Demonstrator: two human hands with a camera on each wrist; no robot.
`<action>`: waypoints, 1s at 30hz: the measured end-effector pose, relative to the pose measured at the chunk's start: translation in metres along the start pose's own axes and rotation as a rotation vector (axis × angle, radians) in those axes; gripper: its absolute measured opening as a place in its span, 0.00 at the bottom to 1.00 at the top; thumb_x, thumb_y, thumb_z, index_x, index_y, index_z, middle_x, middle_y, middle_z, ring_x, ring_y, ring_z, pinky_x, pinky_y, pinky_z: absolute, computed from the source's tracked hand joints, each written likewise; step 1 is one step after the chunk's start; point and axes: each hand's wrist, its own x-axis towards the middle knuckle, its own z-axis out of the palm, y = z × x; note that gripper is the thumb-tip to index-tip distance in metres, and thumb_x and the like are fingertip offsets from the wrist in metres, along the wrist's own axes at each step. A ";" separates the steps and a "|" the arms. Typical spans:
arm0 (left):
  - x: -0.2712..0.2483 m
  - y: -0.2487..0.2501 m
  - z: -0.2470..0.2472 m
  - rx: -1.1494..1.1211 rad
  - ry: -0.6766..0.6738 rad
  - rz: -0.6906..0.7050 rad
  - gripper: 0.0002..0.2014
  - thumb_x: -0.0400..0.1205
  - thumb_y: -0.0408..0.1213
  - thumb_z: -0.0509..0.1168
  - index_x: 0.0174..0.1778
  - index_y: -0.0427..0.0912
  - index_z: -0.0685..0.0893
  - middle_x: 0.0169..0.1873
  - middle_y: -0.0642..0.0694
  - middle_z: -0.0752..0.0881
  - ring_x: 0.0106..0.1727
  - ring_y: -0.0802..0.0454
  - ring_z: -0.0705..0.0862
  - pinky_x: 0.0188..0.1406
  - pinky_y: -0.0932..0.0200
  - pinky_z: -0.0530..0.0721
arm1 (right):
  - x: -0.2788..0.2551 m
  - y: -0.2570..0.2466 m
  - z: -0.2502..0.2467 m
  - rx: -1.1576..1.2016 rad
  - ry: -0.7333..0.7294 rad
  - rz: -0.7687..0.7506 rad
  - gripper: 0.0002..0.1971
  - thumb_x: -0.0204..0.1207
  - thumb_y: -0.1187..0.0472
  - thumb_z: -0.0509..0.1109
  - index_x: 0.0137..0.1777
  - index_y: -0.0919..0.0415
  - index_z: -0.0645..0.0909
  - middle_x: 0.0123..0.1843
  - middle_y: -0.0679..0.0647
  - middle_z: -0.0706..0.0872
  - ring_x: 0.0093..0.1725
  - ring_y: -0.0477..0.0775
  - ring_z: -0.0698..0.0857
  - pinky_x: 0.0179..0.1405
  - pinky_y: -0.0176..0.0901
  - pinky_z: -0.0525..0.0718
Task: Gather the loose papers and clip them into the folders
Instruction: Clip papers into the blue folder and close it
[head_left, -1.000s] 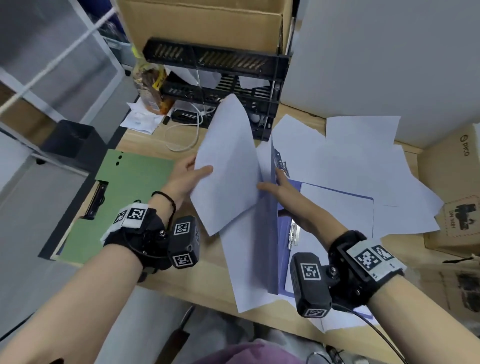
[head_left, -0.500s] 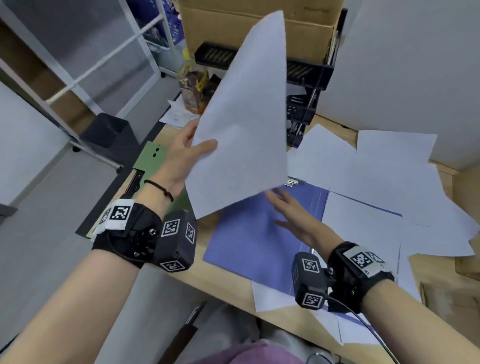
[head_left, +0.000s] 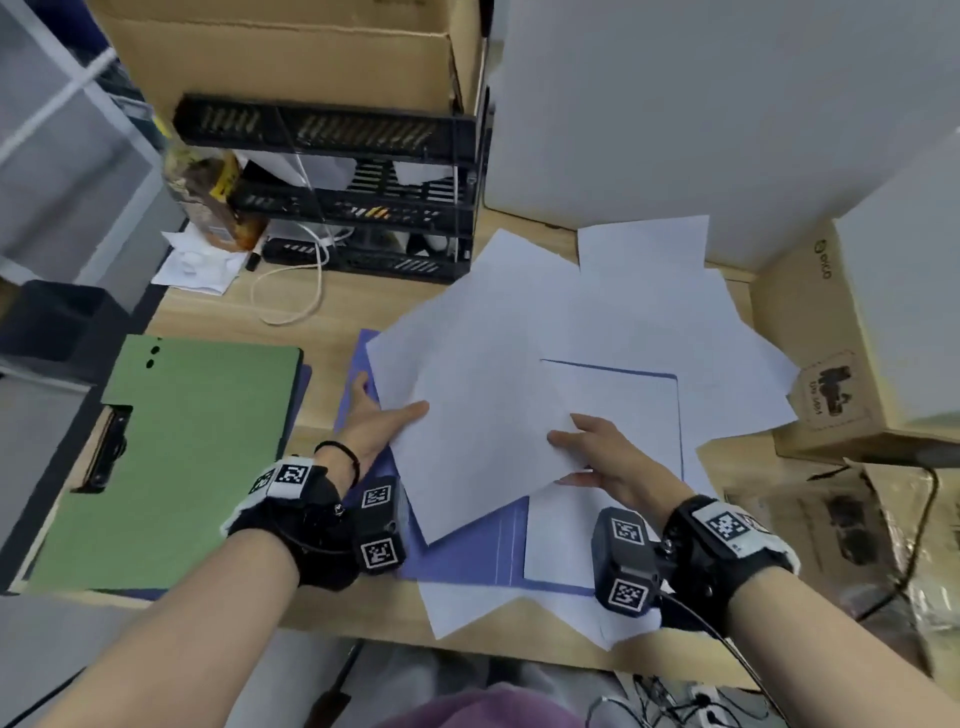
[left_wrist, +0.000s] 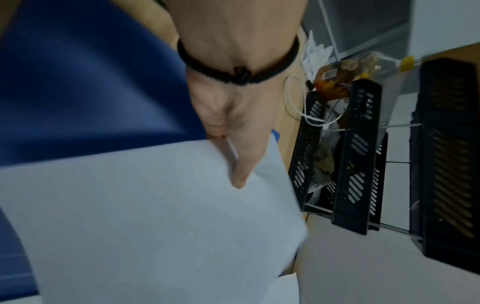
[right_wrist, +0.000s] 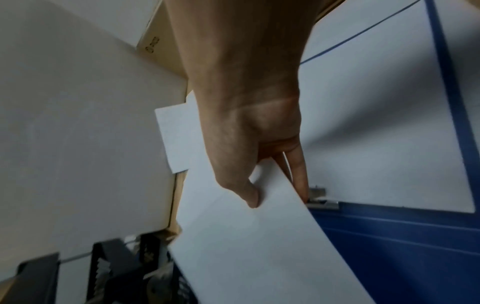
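I hold a white sheet of paper (head_left: 483, 415) low over the open blue folder (head_left: 467, 551). My left hand (head_left: 384, 421) pinches its left edge, thumb on top (left_wrist: 239, 176) and fingers underneath. My right hand (head_left: 587, 457) pinches the sheet's right edge, thumb on top (right_wrist: 252, 197), fingers below near the folder's metal clip (right_wrist: 322, 201). Another sheet (head_left: 613, 426) lies in the folder's right half. Several loose papers (head_left: 649, 312) fan out behind the folder. A closed green folder (head_left: 176, 457) lies at the left of the desk.
A black stacked letter tray (head_left: 358, 208) stands at the back with a cardboard box (head_left: 291, 47) on top. A white cable (head_left: 291, 291) and a snack bag (head_left: 213, 202) lie beside it. Cardboard boxes (head_left: 852, 343) sit at the right edge. The wooden desk (head_left: 332, 317) shows between the folders.
The sheet that my left hand held up high has come down flat over the blue folder. My right hand has left the folder and taken hold of the sheet's right edge.
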 end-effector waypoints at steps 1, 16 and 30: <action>0.004 0.000 0.007 0.060 0.044 0.011 0.57 0.62 0.36 0.83 0.82 0.45 0.53 0.75 0.41 0.73 0.70 0.40 0.77 0.71 0.38 0.75 | 0.003 0.004 -0.008 0.022 0.006 0.020 0.12 0.80 0.63 0.68 0.62 0.60 0.83 0.53 0.57 0.90 0.45 0.52 0.89 0.33 0.41 0.89; 0.040 0.029 0.088 0.886 0.324 0.345 0.33 0.69 0.36 0.74 0.72 0.51 0.73 0.69 0.41 0.66 0.72 0.39 0.64 0.71 0.46 0.64 | 0.097 -0.033 -0.124 0.015 0.349 -0.034 0.12 0.78 0.65 0.69 0.61 0.57 0.80 0.40 0.49 0.76 0.37 0.44 0.75 0.33 0.36 0.73; 0.093 0.035 0.212 1.146 -0.353 0.148 0.10 0.72 0.47 0.74 0.41 0.48 0.82 0.38 0.52 0.83 0.39 0.53 0.82 0.34 0.60 0.75 | 0.139 -0.043 -0.206 -0.217 0.553 0.064 0.28 0.72 0.57 0.74 0.72 0.56 0.71 0.71 0.59 0.69 0.67 0.61 0.76 0.64 0.55 0.80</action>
